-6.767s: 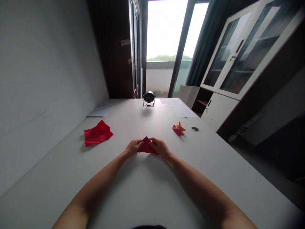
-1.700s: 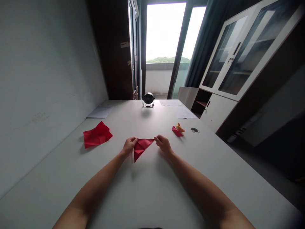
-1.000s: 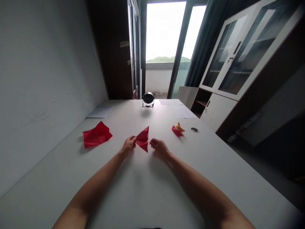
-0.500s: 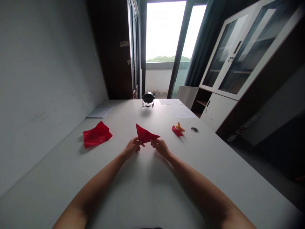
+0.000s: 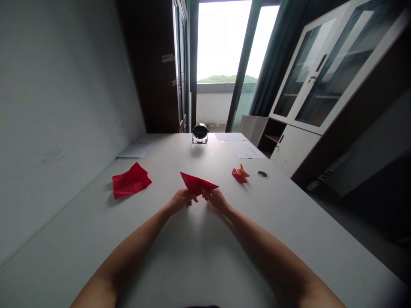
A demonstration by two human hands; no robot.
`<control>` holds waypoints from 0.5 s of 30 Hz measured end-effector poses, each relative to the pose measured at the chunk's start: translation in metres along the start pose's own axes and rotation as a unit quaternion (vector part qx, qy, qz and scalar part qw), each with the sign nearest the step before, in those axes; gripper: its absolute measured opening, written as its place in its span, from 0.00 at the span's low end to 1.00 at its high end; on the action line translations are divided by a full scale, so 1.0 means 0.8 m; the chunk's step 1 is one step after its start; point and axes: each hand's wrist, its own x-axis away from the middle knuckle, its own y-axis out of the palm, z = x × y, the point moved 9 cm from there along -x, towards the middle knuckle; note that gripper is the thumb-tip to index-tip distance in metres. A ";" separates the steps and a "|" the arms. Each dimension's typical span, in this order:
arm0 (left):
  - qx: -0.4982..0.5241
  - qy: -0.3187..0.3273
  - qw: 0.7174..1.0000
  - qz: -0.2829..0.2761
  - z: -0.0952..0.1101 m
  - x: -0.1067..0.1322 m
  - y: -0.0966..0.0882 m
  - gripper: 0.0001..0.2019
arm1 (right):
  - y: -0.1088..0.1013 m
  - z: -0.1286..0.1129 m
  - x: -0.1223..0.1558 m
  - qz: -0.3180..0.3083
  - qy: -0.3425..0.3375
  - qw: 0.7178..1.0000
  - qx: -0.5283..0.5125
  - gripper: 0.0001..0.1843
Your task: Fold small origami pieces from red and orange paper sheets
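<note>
A folded red paper triangle [image 5: 197, 184] is held just above the white table [image 5: 199, 248] in front of me. My left hand [image 5: 181, 200] pinches its lower edge from the left. From the right, my right hand [image 5: 216, 198] pinches the same lower edge, so both sets of fingers are closed on the paper. The triangle's points stick out up-left and right past the fingers.
A crumpled red sheet [image 5: 130, 181] lies at the left of the table. Small folded red and orange paper pieces [image 5: 240, 173] sit at the right beside a round cable hole [image 5: 263, 174]. A small fan [image 5: 200, 133] and white sheets [image 5: 136, 149] lie at the far end.
The red triangle was turned in my fingers: it hung point-down, then stood on edge in my left hand alone, and now both hands hold it spread wide with its long edge uppermost.
</note>
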 end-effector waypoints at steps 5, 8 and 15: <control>0.001 0.003 1.000 0.005 0.000 0.000 -0.002 0.16 | -0.016 0.002 0.000 0.051 0.014 0.999 -0.007 0.28; 0.003 0.007 1.000 0.013 -0.003 -0.001 -0.005 0.16 | -0.026 0.007 0.000 0.080 0.026 0.996 -0.002 0.29; 0.006 0.010 0.999 0.030 -0.010 -0.004 -0.012 0.16 | -0.046 0.009 -0.001 0.146 0.020 0.989 -0.008 0.32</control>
